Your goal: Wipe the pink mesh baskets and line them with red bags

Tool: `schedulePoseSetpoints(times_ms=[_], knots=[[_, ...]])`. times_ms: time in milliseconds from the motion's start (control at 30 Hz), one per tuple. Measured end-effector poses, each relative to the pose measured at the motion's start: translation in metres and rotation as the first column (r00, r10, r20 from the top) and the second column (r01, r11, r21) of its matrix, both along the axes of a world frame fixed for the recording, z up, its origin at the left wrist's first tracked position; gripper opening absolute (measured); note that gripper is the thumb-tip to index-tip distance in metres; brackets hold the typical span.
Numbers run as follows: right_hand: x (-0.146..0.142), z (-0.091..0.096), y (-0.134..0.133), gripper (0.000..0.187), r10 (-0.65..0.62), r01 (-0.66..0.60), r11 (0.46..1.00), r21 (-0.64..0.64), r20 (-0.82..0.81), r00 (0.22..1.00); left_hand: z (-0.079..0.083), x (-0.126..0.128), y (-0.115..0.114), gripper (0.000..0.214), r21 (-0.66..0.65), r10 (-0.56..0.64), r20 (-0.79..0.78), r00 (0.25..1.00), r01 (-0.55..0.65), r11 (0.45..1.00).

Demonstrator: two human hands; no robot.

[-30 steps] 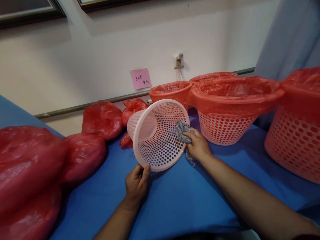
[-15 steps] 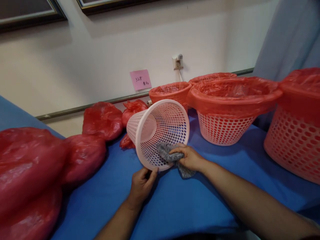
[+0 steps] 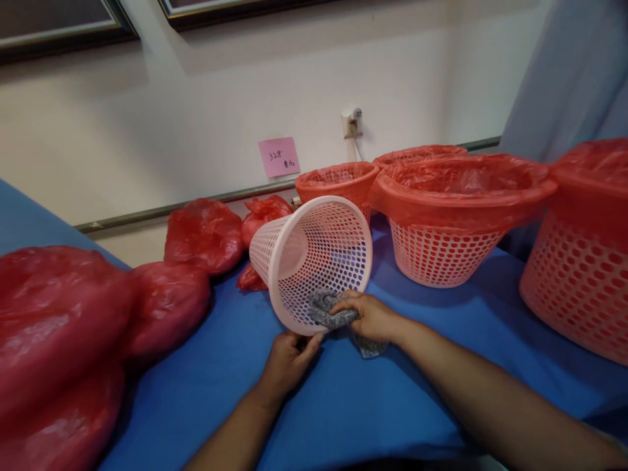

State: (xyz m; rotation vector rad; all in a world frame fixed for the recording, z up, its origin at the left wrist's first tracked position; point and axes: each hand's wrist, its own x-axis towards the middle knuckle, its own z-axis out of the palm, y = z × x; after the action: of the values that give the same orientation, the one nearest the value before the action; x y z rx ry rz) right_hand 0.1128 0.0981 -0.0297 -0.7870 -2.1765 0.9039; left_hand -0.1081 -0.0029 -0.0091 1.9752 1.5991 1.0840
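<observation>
A pale pink perforated plastic basket [image 3: 275, 261] lies tipped on its side on the blue cloth [image 3: 338, 412], its mouth turned toward me. My left hand [image 3: 289, 362] grips the lower rim, the thumb along the edge and the other fingers partly hidden beneath. In my right hand [image 3: 375, 318] is a bunched grey cloth [image 3: 328, 310], pressed against the inside of the basket's lower wall near the rim. Part of that cloth hangs out below the hand, outside the basket.
Several baskets lined with red plastic bags, such as a wide basket [image 3: 444, 252] and a large basket [image 3: 579, 281], stand to the right. Stuffed red bags [image 3: 63, 314] fill the left side. A pink note [image 3: 279, 157] and a socket [image 3: 352, 124] are on the wall.
My right hand and the grey cloth have moved slightly down toward the rim. My left hand has slid a little to the right along the rim.
</observation>
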Motion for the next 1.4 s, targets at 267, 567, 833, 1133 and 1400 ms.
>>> schedulePoseSetpoints(times_ms=[267, 567, 833, 1133, 1400], knots=[[0.004, -0.003, 0.012, 0.057, -0.160, 0.151, 0.986, -0.077, -0.135, 0.978, 0.008, -0.007, -0.005, 0.038, 0.262, 0.146, -0.065, 0.987, -0.124, 0.957], [0.013, 0.003, 0.017, 0.056, -0.291, 0.287, 0.956, 0.055, 0.092, 0.952, 0.009, -0.006, -0.007, 0.036, 0.325, 0.197, -0.026, 0.980, -0.178, 0.929], [0.006, 0.004, 0.004, 0.063, -0.023, 0.020, 0.999, -0.027, -0.139, 0.990, 0.014, -0.009, -0.010, 0.035, 0.303, 0.211, 0.016, 0.977, -0.206, 0.930], [0.021, 0.006, 0.024, 0.057, -0.343, 0.337, 0.937, 0.090, 0.055, 0.938, 0.016, -0.008, -0.010, 0.035, 0.282, 0.222, 0.034, 0.975, -0.222, 0.933], [-0.002, -0.004, -0.002, 0.046, 0.124, -0.141, 0.985, -0.100, -0.164, 0.979, 0.015, -0.008, -0.009, 0.030, 0.212, 0.190, -0.024, 0.981, -0.181, 0.960]])
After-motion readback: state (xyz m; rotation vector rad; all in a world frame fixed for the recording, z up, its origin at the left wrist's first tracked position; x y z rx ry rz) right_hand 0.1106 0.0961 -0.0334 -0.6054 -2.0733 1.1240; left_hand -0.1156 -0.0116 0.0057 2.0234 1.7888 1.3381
